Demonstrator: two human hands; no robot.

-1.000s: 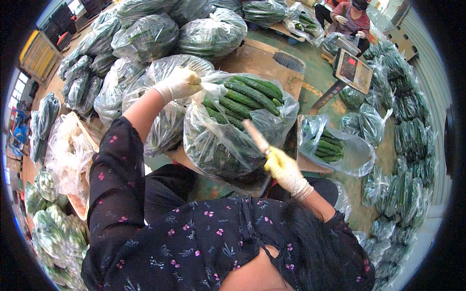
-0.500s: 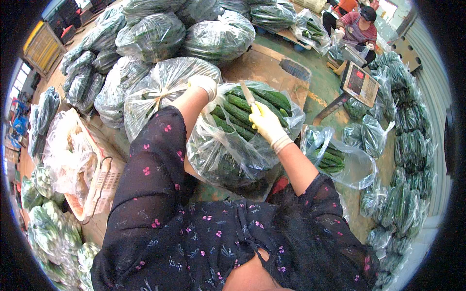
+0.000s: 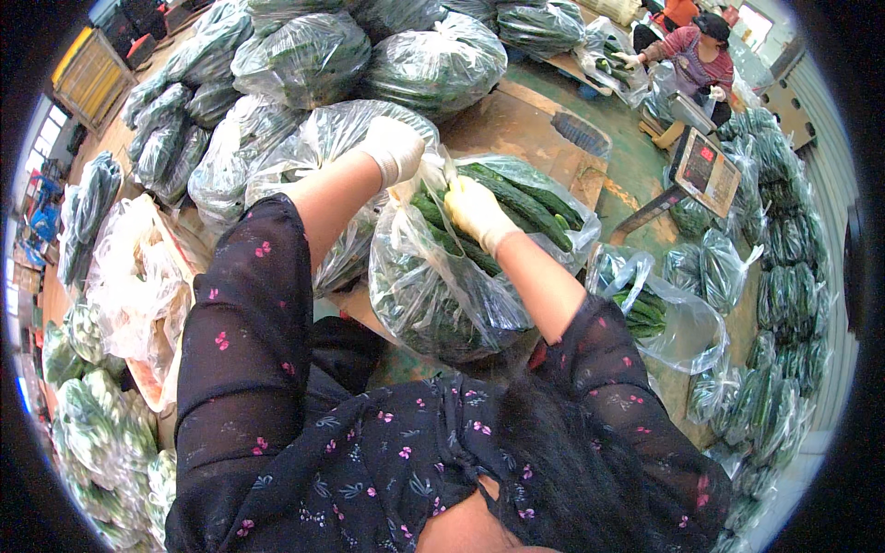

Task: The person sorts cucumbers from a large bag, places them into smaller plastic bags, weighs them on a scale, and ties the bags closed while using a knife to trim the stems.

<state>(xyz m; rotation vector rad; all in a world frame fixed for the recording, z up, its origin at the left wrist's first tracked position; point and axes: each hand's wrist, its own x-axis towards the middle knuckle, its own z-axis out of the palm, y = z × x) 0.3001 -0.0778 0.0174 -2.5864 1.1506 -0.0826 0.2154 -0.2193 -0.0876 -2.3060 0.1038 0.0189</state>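
Observation:
A large clear plastic bag of cucumbers stands in front of me with its mouth open; dark green cucumbers show inside. My left hand, in a white glove, is closed at the bag's far-left edge, where the film bunches up; its fingertips are mostly hidden. Over the cucumbers, my right hand, in a yellowish glove, is closed round a knife. The blade is hard to tell from the gathered film by the fingers. Another filled bag lies just behind my left hand.
Filled bags are piled at the far left. A scale stands to the right, beside an open bag of cucumbers. Bagged produce lines the right wall. A crate with plastic film is at left. A co-worker sits at far right.
My right hand has moved left and toward my left hand, and the knife blade no longer shows plainly. My left hand has turned, and film is bunched between both hands.

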